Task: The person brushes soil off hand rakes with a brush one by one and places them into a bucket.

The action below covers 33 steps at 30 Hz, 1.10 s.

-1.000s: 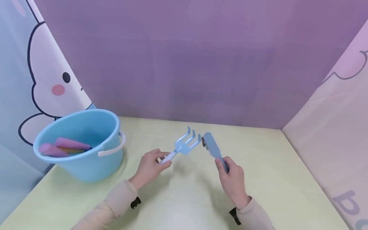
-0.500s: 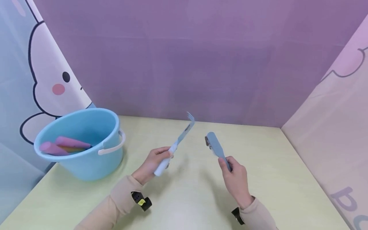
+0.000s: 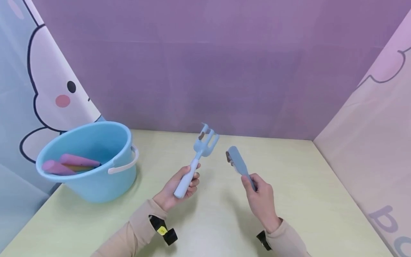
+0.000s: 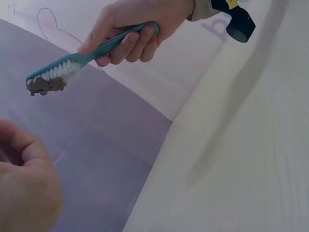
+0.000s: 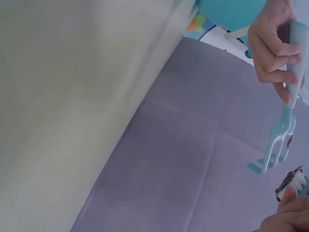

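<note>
My left hand [image 3: 173, 189] grips the pale handle of a small light-blue hand rake [image 3: 202, 145], tines pointing up and away. A brown smear [image 3: 201, 135] marks one tine; it shows in the right wrist view on the rake [image 5: 278, 137] too. To the right, my right hand [image 3: 261, 201] holds a blue-green scrubbing brush [image 3: 238, 161] by its handle. The left wrist view shows the brush's white bristles [image 4: 60, 70] with brown muck [image 4: 44, 86] caked over their tips. Bristles face the rake, and a gap separates the two tools above the table.
A blue bucket [image 3: 102, 187] with a white handle [image 3: 126, 166] stands at the left of the pale table [image 3: 289, 167]. Pink-handled items [image 3: 80, 160] lie inside it. A purple backdrop [image 3: 208, 78] rises behind, with printed side panels left and right.
My left hand has turned the rake over, from leaning right to pointing upward, with its handle now across the palm. The right hand and brush have barely moved.
</note>
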{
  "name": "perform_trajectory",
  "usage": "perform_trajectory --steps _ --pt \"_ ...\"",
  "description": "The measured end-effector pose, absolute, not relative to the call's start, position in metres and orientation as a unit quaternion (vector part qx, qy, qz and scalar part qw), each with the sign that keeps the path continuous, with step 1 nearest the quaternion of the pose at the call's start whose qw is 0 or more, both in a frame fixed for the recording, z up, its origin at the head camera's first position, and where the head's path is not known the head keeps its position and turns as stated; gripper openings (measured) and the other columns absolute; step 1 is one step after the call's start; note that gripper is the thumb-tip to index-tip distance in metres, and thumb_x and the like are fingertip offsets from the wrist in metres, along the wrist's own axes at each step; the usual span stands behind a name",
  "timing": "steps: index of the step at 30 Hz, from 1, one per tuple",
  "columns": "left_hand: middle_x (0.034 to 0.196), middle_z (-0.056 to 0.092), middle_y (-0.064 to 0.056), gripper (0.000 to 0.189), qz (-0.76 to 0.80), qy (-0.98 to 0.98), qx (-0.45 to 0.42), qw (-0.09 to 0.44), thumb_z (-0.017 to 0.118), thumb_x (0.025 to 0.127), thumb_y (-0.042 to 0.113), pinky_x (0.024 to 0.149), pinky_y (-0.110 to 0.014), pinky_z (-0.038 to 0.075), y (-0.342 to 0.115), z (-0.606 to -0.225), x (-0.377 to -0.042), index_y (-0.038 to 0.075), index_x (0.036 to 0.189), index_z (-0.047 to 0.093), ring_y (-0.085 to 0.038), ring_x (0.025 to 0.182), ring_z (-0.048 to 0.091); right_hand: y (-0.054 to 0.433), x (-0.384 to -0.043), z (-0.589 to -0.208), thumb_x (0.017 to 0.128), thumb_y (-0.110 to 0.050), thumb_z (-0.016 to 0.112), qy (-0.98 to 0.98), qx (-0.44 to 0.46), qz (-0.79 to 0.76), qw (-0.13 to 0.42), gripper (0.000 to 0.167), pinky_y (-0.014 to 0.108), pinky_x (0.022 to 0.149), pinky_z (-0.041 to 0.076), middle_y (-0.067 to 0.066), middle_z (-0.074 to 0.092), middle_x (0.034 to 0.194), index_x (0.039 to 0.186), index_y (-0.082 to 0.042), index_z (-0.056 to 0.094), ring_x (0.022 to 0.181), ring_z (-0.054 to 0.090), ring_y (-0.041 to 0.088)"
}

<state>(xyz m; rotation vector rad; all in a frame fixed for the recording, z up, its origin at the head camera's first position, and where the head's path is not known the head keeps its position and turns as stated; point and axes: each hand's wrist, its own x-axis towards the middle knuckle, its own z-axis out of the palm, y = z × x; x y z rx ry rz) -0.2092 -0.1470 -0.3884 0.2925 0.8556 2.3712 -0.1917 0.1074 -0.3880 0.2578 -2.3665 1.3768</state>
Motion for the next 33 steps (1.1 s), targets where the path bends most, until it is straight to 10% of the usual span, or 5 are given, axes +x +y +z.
perform_trajectory --steps 20,33 --pt "0.083 0.052 0.007 0.022 0.867 0.334 0.137 0.345 0.037 0.098 0.028 0.057 -0.010 0.043 -0.128 -0.392 -0.196 0.015 0.112 0.047 0.000 0.064 0.050 0.066 -0.217 -0.373 0.087 -0.015 0.061 -0.807 0.233 0.365 0.401 0.018 0.014 0.037 0.025 -0.004 0.040 0.048 0.078 0.000 0.057 0.039 0.029 -0.001" --pt "0.083 0.054 0.008 0.022 0.864 0.346 0.144 0.335 0.039 0.098 0.027 0.056 -0.010 0.043 -0.136 -0.395 -0.192 0.015 0.110 0.053 0.001 0.063 0.050 0.056 -0.213 -0.375 0.088 -0.020 0.060 -0.818 0.254 0.353 0.376 0.023 0.012 0.037 0.019 -0.007 0.035 0.046 0.075 -0.002 0.057 0.039 0.023 -0.003"
